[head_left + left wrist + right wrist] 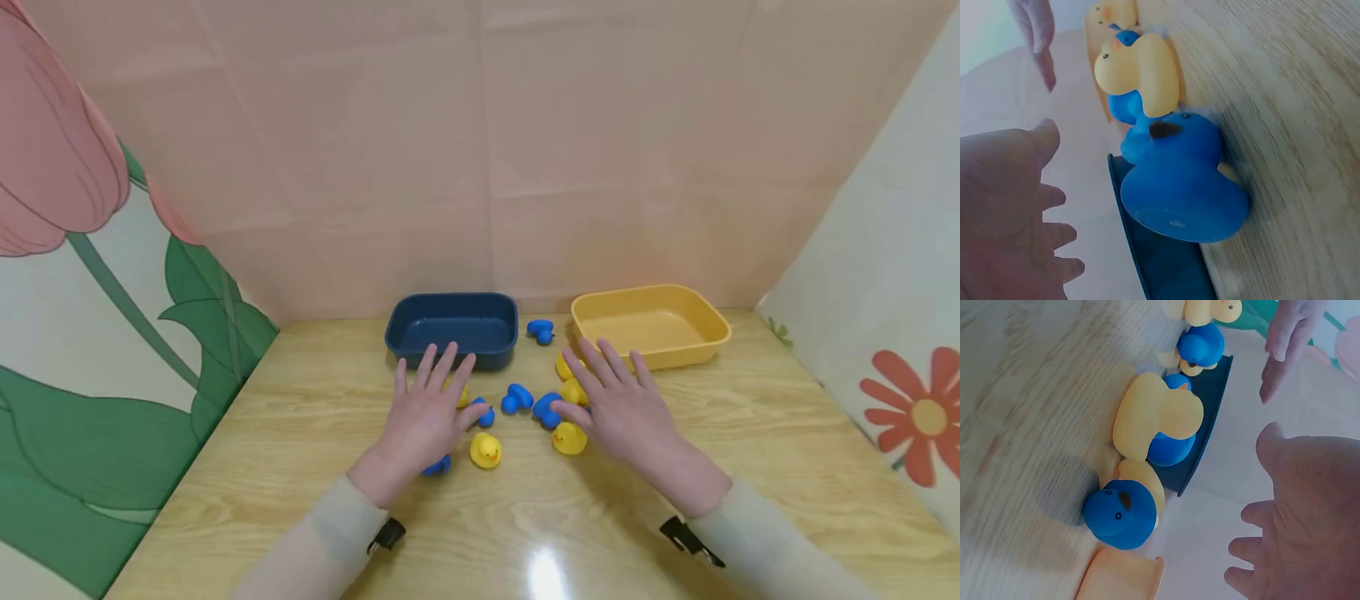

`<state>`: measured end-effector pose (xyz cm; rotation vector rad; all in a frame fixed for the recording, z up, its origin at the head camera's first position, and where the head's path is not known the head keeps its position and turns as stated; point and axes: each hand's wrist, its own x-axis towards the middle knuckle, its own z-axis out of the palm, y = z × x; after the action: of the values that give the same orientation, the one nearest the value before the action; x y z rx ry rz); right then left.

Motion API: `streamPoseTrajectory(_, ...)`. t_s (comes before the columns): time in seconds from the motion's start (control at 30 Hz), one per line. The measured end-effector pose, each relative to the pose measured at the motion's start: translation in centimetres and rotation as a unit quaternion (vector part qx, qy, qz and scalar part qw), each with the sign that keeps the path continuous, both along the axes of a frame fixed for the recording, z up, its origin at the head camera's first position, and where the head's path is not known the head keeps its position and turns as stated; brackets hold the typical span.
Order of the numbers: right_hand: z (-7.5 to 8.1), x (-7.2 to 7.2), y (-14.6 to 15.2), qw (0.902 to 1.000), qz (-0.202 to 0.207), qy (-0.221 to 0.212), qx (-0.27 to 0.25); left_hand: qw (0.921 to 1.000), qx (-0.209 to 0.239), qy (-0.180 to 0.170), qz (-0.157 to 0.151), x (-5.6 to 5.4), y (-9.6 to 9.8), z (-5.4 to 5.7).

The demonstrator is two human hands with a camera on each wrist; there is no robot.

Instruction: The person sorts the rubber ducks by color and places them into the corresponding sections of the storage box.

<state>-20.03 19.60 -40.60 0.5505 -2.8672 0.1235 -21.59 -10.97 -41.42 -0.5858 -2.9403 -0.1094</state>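
Note:
My left hand (423,421) hovers over the left of a group of rubber ducks, palm down with fingers spread. A blue duck (437,467) peeks out beside its wrist and shows large in the left wrist view. Near its thumb lies another blue duck (484,414), and a yellow duck (486,451) sits just in front. My right hand (626,412) is held likewise, fingers spread, above the group's right side. By its thumb are a blue duck (547,409) and a yellow duck (570,439). Both hands hold nothing and partly hide some ducks.
At the back left stands a dark blue bin (450,362), and a yellow bin (675,358) is at the back right. Between them lies a blue duck (540,331). One more blue duck (517,399) is mid-table. A pink cloth (480,167) hangs behind the wooden table (487,533).

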Motion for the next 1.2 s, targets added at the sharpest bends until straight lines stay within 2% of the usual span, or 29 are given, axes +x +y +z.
streamPoseTrajectory(0.37,-0.5,-2.0,-1.7,0.9992,0.021,0.029,-0.019,0.9994,0.033,-0.009,0.005,0.6,-1.5,-0.3)
streamPoseTrajectory(0.63,-0.6,-3.9,-3.5,0.993,0.047,0.016,-0.107,0.9995,0.025,-0.017,0.006,1.6,-2.5,-0.4)
streamPoseTrajectory(0.77,-0.6,-4.8,-4.3,0.9879,0.056,0.016,-0.144,0.999,0.039,-0.023,0.003,2.1,-3.0,-0.4)
streamPoseTrajectory(0.87,-0.7,-5.5,-4.8,0.9832,0.051,-0.01,-0.175,0.998,0.057,-0.028,0.001,2.5,-3.4,-0.5)
streamPoseTrajectory(0.93,-0.9,-5.9,-5.1,0.9788,0.042,-0.042,-0.196,0.9971,0.071,-0.03,-0.001,2.7,-3.7,-0.6)
streamPoseTrajectory(1.07,-1.1,-6.8,-5.5,0.9659,0.028,-0.102,-0.236,0.9946,0.099,-0.031,-0.008,3.1,-4.3,-0.9)
streamPoseTrajectory(1.2,-1.6,-7.5,-5.7,0.9547,0.03,-0.135,-0.264,0.9916,0.12,-0.045,-0.018,3.5,-5.0,-1.4)
